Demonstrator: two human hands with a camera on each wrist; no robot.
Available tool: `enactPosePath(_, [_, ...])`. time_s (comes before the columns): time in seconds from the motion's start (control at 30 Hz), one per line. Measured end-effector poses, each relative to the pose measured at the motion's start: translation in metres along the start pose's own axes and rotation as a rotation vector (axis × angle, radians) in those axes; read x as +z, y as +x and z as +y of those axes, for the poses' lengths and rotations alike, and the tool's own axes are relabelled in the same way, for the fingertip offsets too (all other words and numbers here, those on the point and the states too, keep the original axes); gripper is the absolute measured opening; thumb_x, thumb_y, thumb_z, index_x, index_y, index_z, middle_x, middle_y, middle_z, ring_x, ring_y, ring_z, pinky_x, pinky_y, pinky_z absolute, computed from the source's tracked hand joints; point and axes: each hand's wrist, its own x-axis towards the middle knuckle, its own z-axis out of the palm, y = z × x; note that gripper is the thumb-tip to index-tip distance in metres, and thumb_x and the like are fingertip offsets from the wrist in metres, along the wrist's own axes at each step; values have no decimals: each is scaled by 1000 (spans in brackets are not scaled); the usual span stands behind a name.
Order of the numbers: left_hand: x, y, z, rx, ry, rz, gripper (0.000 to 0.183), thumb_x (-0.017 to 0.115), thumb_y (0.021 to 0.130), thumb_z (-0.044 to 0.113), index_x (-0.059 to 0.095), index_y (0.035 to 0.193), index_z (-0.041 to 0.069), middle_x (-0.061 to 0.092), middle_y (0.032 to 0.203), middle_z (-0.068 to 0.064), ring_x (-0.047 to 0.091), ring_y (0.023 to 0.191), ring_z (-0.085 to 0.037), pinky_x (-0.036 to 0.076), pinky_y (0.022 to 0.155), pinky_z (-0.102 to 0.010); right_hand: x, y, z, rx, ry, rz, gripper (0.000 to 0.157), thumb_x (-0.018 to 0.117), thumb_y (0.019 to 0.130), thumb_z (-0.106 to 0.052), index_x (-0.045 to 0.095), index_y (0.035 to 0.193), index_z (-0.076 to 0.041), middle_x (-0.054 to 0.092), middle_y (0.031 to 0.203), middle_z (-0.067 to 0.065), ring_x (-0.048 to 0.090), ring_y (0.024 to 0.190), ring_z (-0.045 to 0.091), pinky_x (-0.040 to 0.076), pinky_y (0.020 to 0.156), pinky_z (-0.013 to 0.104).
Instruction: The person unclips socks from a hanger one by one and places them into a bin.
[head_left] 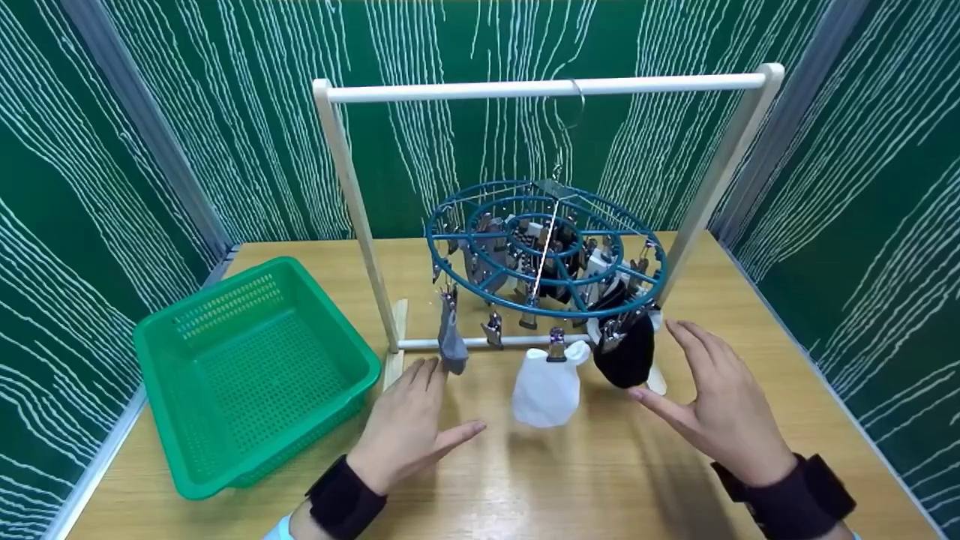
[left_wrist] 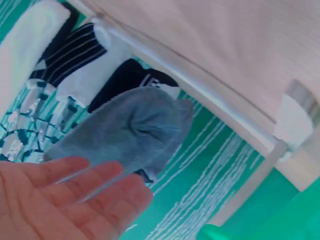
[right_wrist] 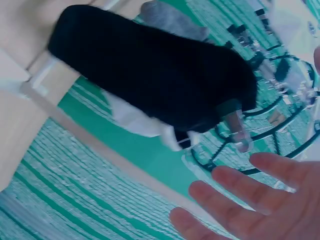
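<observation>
A round blue clip hanger (head_left: 491, 289) carries several socks on metal clips. My left hand (head_left: 409, 424) is beside a grey sock (head_left: 452, 345), its fingers extended; in the left wrist view the fingertips overlap the sock (left_wrist: 135, 125), and I cannot tell whether they touch it. At the right, my right hand (head_left: 724, 401) spreads its fingers around the side of a black sock (head_left: 628, 356), the thumb close to the sock's lower end. Between the hands hangs a white sock (head_left: 547, 390) from one clip. Neither hand grips anything. More socks hang deeper inside the ring, partly hidden.
The hanger hooks onto the white bar (head_left: 480, 91) of a wooden stand (head_left: 352, 202). A green plastic basket (head_left: 259, 375) with nothing in it sits left of the stand on the wooden table (head_left: 495, 495). Green patterned panels (head_left: 487, 150) enclose the table.
</observation>
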Motion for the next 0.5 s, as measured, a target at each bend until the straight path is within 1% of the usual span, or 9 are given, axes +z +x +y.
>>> enactPosePath(0.07, [-2, 0, 3, 46, -9, 55, 105, 54, 96, 85, 53, 156, -2, 63, 152, -24, 62, 141, -40, 56, 115, -53, -2, 1, -6, -28, 20, 49, 92, 100, 76, -31, 57, 150, 4, 65, 142, 30, 63, 127, 50, 53, 102, 74])
enactPosePath(0.1, [-2, 0, 5, 71, -10, 85, 102, 56, 97, 82, 55, 154, -1, 66, 149, -22, 65, 137, -38, 58, 112, -51, -2, 1, -9, -43, 30, 73, 90, 101, 74, -28, 59, 147, 4, 67, 139, 29, 65, 124, 48, 55, 101, 69])
enactPosePath(0.17, [-3, 1, 8, 116, -14, 140, 94, 62, 97, 77, 58, 152, 0, 70, 142, -20, 70, 131, -35, 62, 106, -49, -3, 2, -14, -81, 65, 122, 84, 101, 74, -26, 63, 143, 4, 70, 134, 27, 67, 119, 44, 57, 110, 49])
enactPosePath(0.2, [-4, 2, 9, 134, -15, 163, 91, 63, 98, 75, 60, 150, 0, 72, 140, -19, 71, 128, -34, 63, 103, -49, -2, 3, -16, -102, 89, 148, 80, 101, 75, -27, 65, 140, 4, 72, 131, 26, 68, 117, 42, 56, 113, 37])
enactPosePath(0.27, [-5, 3, 11, 165, -24, 200, 86, 67, 98, 70, 62, 147, -1, 73, 136, -19, 73, 124, -33, 64, 100, -47, -1, 5, -20, -149, 152, 197, 72, 99, 79, -31, 69, 136, 3, 74, 125, 23, 70, 112, 39, 48, 113, 16])
enactPosePath(0.3, [-5, 4, 12, 175, -27, 213, 85, 68, 98, 69, 63, 146, -1, 74, 136, -18, 74, 123, -32, 65, 99, -47, 0, 5, -22, -170, 180, 215, 68, 97, 81, -32, 71, 133, 3, 75, 123, 22, 70, 110, 37, 43, 112, 8])
enactPosePath(0.33, [-5, 5, 13, 183, -33, 224, 83, 68, 98, 68, 64, 144, -1, 74, 135, -18, 74, 122, -32, 65, 99, -47, 1, 6, -24, -187, 209, 228, 64, 96, 83, -33, 73, 131, 3, 76, 121, 21, 70, 108, 36, 38, 112, 3])
enactPosePath(0.4, [-6, 6, 15, 191, -46, 228, 82, 68, 99, 67, 64, 143, -2, 74, 136, -19, 74, 122, -32, 65, 99, -47, 3, 8, -29, -219, 255, 241, 58, 96, 83, -28, 75, 127, 2, 77, 117, 20, 71, 104, 33, 42, 110, 4])
enactPosePath(0.5, [-6, 8, 18, 184, -80, 201, 79, 69, 99, 64, 65, 142, -2, 72, 140, -20, 73, 126, -33, 65, 100, -49, 6, 12, -38, -253, 300, 236, 53, 98, 79, -15, 76, 124, 2, 78, 118, 18, 72, 104, 28, 46, 108, 6])
